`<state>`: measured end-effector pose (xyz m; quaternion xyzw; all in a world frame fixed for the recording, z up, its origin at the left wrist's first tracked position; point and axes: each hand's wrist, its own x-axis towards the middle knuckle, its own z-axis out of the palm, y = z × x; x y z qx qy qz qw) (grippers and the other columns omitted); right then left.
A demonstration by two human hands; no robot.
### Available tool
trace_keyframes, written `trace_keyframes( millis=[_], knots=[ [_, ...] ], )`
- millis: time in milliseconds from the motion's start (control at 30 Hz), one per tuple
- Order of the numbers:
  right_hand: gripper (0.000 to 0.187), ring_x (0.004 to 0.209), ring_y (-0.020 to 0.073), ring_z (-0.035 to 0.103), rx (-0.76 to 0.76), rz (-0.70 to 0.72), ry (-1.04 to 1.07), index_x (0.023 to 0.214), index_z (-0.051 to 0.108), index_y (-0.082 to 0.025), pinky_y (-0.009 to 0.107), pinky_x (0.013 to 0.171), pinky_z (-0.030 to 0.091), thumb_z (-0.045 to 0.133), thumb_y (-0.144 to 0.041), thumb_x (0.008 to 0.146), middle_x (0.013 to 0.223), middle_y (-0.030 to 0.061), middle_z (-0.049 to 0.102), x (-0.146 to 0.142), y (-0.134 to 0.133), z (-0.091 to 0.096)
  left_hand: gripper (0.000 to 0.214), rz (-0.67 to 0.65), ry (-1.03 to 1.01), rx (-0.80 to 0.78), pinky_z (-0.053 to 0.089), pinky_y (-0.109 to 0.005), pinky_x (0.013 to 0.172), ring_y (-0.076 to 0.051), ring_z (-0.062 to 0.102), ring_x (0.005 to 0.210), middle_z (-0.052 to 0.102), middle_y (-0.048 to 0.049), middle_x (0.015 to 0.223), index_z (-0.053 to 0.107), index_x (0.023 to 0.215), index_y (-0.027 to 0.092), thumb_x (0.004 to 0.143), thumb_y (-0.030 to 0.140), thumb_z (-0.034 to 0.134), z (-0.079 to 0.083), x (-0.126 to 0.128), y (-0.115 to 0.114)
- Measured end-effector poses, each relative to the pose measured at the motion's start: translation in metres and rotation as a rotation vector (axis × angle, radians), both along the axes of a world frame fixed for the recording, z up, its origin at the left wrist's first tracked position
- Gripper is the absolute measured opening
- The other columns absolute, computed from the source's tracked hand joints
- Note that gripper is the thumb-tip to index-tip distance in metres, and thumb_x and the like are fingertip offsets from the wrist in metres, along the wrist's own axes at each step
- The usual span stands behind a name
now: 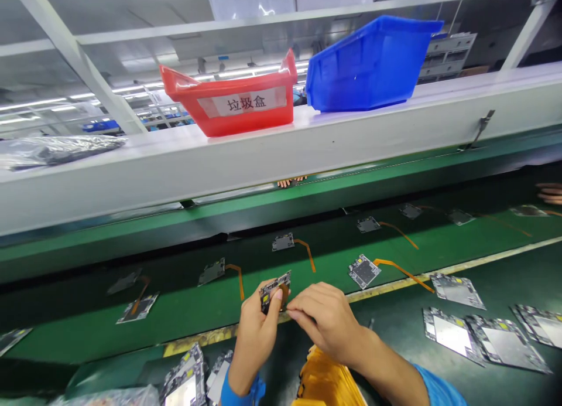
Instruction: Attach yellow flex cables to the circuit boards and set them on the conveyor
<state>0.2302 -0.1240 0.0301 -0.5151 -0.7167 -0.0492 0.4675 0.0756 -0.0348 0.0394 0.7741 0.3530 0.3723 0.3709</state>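
My left hand (254, 344) grips a small circuit board (267, 294), tilted up, with the thumb pressed on its face. A brown-orange piece (285, 290), which looks like a folded flex cable, lies against the board's right side. Close beside it, my right hand (327, 318) has thumb and forefinger pinched together at the board's lower right edge. What sits between those fingertips is too small to make out. Under my right wrist is an orange-yellow stack or container (327, 379) with a dark-notched edge.
A green conveyor belt (175, 318) carries several boards with orange flex cables, including one (364, 271) near its edge. More boards (454, 333) lie at right and others (187, 377) at lower left. A white shelf holds a red bin (246, 104) and a blue bin (369, 66). Another person's hand (551, 193) shows far right.
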Motion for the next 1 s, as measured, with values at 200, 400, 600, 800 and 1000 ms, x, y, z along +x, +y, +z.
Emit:
trace_keyframes(
  millis=[200,400,600,800,1000],
  knots=[
    [0.023,0.076,0.0162,0.065,-0.08,-0.047,0.157,0.096,0.07,-0.021,0.029,0.071,0.046,0.05,-0.027,0.106,0.085,0.0031,0.074,0.013,0.0,0.007,0.028,-0.092,0.071,-0.064,0.052,-0.025,0.067,-0.017,0.064,0.072,0.072,-0.0054,0.085,0.067,0.097,0.015,0.096,0.04,0.053,0.001,-0.001,-0.002],
    [0.025,0.073,0.0164,0.061,-0.154,-0.162,0.17,0.09,0.066,-0.02,0.029,0.07,0.044,0.048,-0.028,0.106,0.081,0.0025,0.069,0.021,0.003,0.005,0.029,-0.136,0.15,-0.098,0.047,-0.025,0.064,-0.016,0.057,0.066,0.065,-0.0024,0.072,0.065,0.082,0.016,0.094,0.039,0.053,0.003,0.0,-0.003],
    [0.026,0.075,0.0169,0.062,-0.205,-0.151,0.118,0.089,0.066,-0.021,0.029,0.071,0.044,0.048,-0.028,0.106,0.082,0.0031,0.07,0.022,0.003,0.006,0.026,-0.132,0.198,-0.093,0.045,-0.025,0.063,-0.016,0.056,0.064,0.065,-0.0023,0.07,0.063,0.078,0.016,0.092,0.037,0.054,0.0,0.001,-0.001],
    [0.023,0.078,0.0174,0.062,-0.256,-0.14,0.099,0.09,0.066,-0.021,0.03,0.073,0.043,0.05,-0.027,0.105,0.084,0.0025,0.071,0.022,0.004,0.004,0.025,-0.121,0.206,-0.071,0.043,-0.024,0.058,-0.015,0.055,0.06,0.064,-0.0015,0.066,0.062,0.073,0.016,0.088,0.035,0.056,0.0,0.002,-0.002],
    [0.021,0.077,0.017,0.061,-0.321,-0.124,0.048,0.088,0.066,-0.021,0.029,0.072,0.043,0.053,-0.024,0.104,0.084,0.0015,0.07,0.025,0.003,0.005,0.026,-0.128,0.238,-0.064,0.042,-0.025,0.059,-0.015,0.055,0.06,0.064,-0.0018,0.066,0.063,0.073,0.017,0.087,0.036,0.055,0.002,0.003,-0.001]
  ],
)
